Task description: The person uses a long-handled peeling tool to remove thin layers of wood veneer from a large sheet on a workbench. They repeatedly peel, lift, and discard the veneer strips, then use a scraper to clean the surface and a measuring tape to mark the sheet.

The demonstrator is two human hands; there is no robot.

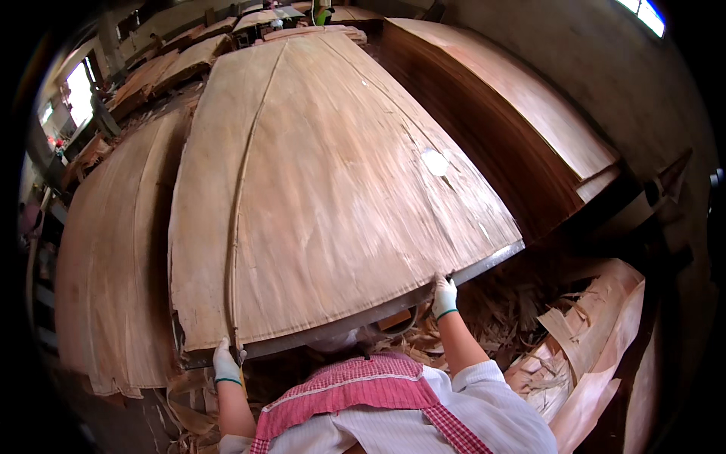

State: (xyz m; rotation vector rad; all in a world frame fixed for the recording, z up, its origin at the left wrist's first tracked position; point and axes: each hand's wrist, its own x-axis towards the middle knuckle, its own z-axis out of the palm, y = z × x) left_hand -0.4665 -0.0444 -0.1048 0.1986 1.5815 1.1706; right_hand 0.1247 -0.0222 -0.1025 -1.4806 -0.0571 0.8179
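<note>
A large, thin sheet of pale wood veneer (pixel 325 189) lies spread across the top of a stack in the middle of the scene, its near edge facing the person. The left hand (pixel 224 365), in a white glove with a green cuff, holds the near left corner of the sheet, its fingers closed over the edge. The right hand (pixel 444 296), gloved the same way, grips the near edge further right, fingers curled onto the sheet's top face. A long seam runs from the near left part of the sheet toward the far end, and a small pale patch sits on its right half.

To the left lies another pile of veneer (pixel 113 280), lower and curling at its near edge. To the right stands a tall stack of darker sheets (pixel 514 129) beside a grey wall (pixel 605 76). Veneer scraps (pixel 560 340) lie heaped on the floor at the near right. The person wears a red checked apron (pixel 363 390) over a white striped shirt.
</note>
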